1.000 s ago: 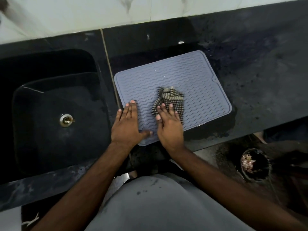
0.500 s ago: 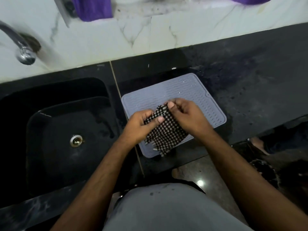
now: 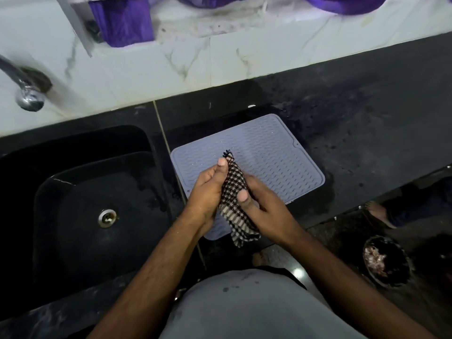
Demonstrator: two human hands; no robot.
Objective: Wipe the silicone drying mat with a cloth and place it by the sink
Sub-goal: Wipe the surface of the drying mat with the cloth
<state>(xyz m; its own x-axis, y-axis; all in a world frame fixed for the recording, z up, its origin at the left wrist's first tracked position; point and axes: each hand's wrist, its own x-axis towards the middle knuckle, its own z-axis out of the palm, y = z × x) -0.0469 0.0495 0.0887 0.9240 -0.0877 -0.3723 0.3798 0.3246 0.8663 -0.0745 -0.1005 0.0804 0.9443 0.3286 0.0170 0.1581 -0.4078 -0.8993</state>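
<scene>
A grey silicone drying mat (image 3: pixel 269 152) with wavy ridges lies flat on the black counter, just right of the sink. A black-and-white checked cloth (image 3: pixel 232 189) is bunched upright between my two hands, lifted above the mat's near left part. My left hand (image 3: pixel 208 189) grips the cloth from the left, thumb near its top. From the right, my right hand (image 3: pixel 261 206) holds the cloth with the thumb pressed on its front. The cloth's loose end hangs past the mat's near edge. The hands hide the mat's near left corner.
A black sink (image 3: pixel 97 204) with a metal drain (image 3: pixel 107 217) sits left of the mat. A tap (image 3: pixel 27 94) juts out at the upper left. The black counter (image 3: pixel 367 133) runs right. Purple items (image 3: pixel 122 20) stand on the ledge behind. A dark bowl (image 3: pixel 384 260) rests on the floor.
Both hands have left the mat and picked the cloth up. The cloth went from lying flat on the mat to being bunched upright between the hands. The view tilted upward.
</scene>
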